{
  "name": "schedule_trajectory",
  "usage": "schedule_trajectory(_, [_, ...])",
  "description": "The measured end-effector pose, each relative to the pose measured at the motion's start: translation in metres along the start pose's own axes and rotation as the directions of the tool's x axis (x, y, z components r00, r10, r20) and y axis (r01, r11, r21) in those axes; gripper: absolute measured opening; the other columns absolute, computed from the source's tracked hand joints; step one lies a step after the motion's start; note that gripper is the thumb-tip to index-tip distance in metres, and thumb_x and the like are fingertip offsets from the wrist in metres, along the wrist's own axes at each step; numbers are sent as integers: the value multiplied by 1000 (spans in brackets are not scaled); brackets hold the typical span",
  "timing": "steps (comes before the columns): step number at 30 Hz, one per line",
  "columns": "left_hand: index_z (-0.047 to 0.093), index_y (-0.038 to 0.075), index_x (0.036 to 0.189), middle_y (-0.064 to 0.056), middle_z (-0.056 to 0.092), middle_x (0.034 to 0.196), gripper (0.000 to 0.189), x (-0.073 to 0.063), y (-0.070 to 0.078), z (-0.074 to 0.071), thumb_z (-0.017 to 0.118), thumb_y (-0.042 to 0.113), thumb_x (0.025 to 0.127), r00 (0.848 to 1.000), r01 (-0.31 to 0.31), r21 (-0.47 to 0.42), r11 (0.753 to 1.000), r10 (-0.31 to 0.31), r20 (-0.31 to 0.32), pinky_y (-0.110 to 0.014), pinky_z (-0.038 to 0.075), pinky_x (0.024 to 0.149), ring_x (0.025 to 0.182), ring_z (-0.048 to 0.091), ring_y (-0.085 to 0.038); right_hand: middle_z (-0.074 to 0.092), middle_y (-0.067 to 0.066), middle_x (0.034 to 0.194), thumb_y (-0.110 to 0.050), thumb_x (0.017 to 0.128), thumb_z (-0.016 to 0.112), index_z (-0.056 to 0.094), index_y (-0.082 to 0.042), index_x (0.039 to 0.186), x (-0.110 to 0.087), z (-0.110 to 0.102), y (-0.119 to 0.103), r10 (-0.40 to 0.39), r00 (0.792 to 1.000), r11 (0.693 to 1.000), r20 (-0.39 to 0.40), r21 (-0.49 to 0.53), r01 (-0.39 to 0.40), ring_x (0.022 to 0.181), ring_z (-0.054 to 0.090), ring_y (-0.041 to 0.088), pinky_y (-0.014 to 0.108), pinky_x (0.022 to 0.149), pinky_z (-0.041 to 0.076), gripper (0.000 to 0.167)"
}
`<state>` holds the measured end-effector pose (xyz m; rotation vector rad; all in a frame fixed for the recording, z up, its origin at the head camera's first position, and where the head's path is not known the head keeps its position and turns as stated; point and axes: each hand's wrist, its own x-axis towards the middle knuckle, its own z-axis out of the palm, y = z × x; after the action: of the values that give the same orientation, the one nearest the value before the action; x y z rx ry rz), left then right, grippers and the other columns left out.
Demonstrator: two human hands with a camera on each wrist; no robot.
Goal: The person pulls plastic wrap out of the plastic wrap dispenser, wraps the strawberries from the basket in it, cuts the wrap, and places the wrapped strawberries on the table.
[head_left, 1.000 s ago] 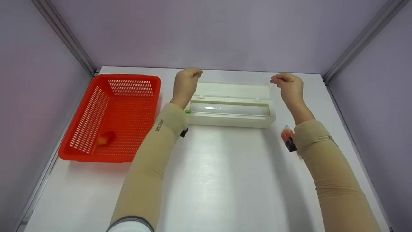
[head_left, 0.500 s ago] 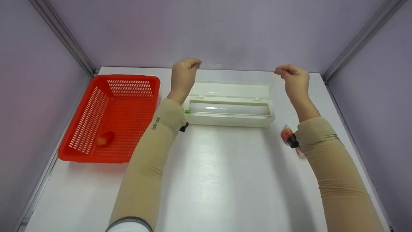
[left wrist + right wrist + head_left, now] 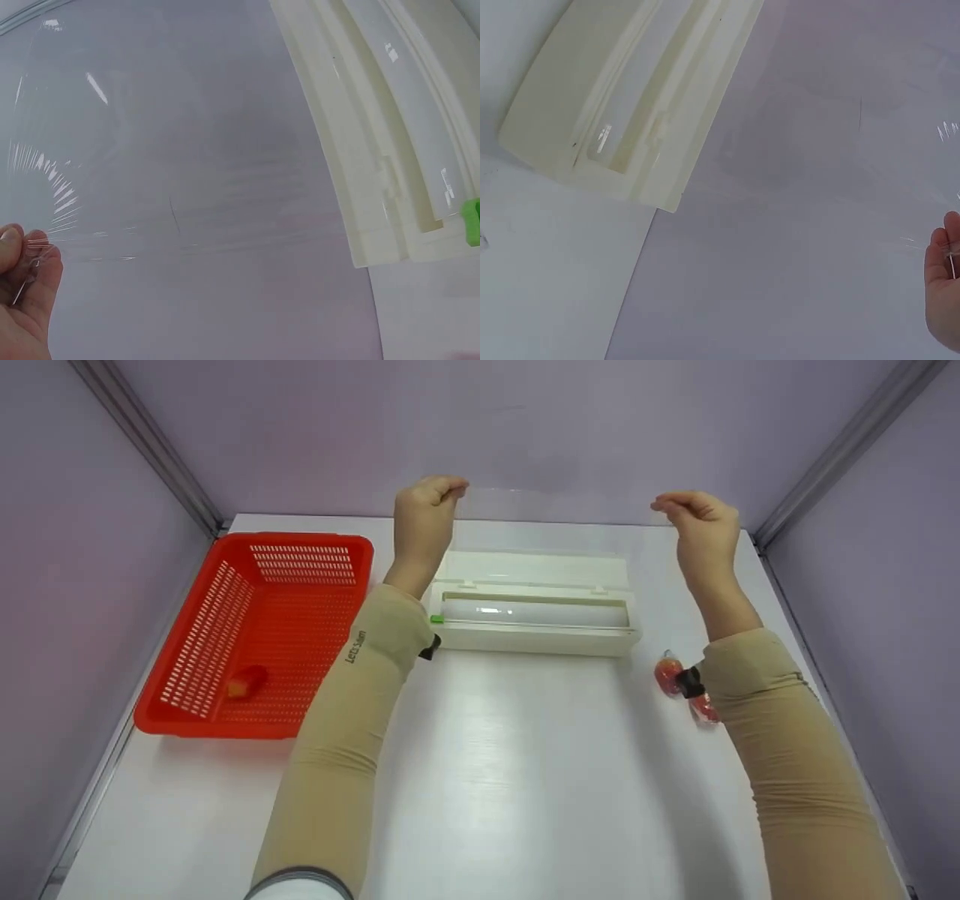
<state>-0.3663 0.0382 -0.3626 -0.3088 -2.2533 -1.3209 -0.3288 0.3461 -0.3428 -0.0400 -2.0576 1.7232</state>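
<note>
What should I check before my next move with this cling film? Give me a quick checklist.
1. Left grip pinching the cling film: ok.
2. Right grip pinching the same sheet: ok, spread well apart from the left.
3. Sheet smooth: not ok, creases fan out beside the left fingers.
4. Dispenser lid folded back: ok, open behind the dispenser box.
5. Green slider at one end of its track: ok, at the left end.
6. Sheet cut free of the roll: cannot tell, the film is too transparent.
</note>
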Motion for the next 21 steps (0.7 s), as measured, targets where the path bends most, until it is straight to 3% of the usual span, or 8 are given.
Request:
schedule_trajectory(11, [73, 3, 94, -9, 71, 94, 16, 1, 15, -11, 61, 13, 88, 999, -12, -32, 999, 10, -51, -17, 50, 78, 88, 65, -14, 70, -3, 77, 0, 84, 62, 71, -2, 84, -1, -1, -15, -32, 999, 993, 1, 112, 32, 84, 63, 10, 21, 82, 46, 9])
schedule_trajectory(14, [73, 4, 96, -8, 71, 94, 17, -1, 17, -16, 61, 13, 88, 999, -5, -14, 1000, 4, -32, -16, 50, 77, 86, 65, -13, 71, -2, 77, 0, 85, 62, 71, -1, 85, -4, -4, -18, -40, 999, 992, 26, 120, 37, 80, 64, 10, 19, 76, 47, 10])
schedule_trajectory(18, [73, 10, 98, -3, 72, 94, 16, -6, 21, -24, 60, 14, 89, 999, 32, 22, 999, -33, 29, -15, 49, 72, 80, 62, -9, 70, -5, 74, -3, 85, 63, 72, -2, 87, -11, -11, -20, -47, 998, 998, 49, 53, 44, 75, 64, 9, 19, 67, 44, 10])
schedule_trajectory(21, [73, 11, 98, -3, 71, 93, 16, -12, 23, -30, 60, 15, 89, 997, 31, -2, 1000, -31, 74, -15, 48, 69, 74, 60, -9, 70, -5, 74, -5, 85, 63, 72, 0, 88, -19, -17, -20, -65, 995, 998, 70, 20, 64, 74, 62, 8, 19, 66, 43, 10])
